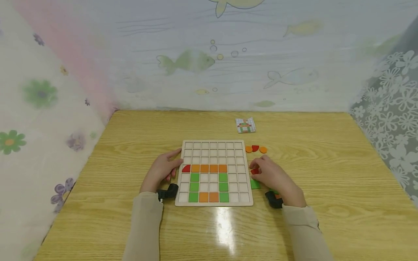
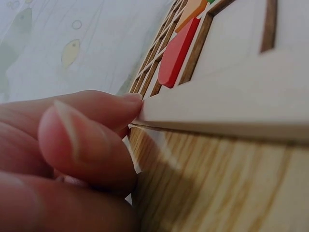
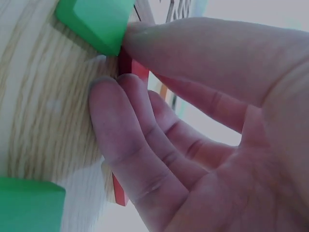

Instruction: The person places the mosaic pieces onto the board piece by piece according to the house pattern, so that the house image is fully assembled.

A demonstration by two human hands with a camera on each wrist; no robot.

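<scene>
Head view: right of the board (image 1: 232,177), the right hand (image 1: 273,178) pinches a red tile (image 1: 255,171), probably light, stiff, best edge-held; the relaxed left hand (image 1: 162,168) touches the board's left edge.

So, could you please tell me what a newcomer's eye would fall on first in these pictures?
Probably the pale grid board on the table, its lower four rows bearing a pattern of green squares, orange squares and one red quarter-round. Next, perhaps, the hands: the left hand touches the board's left edge, while the right hand holds a red piece just beyond its right edge.
</scene>
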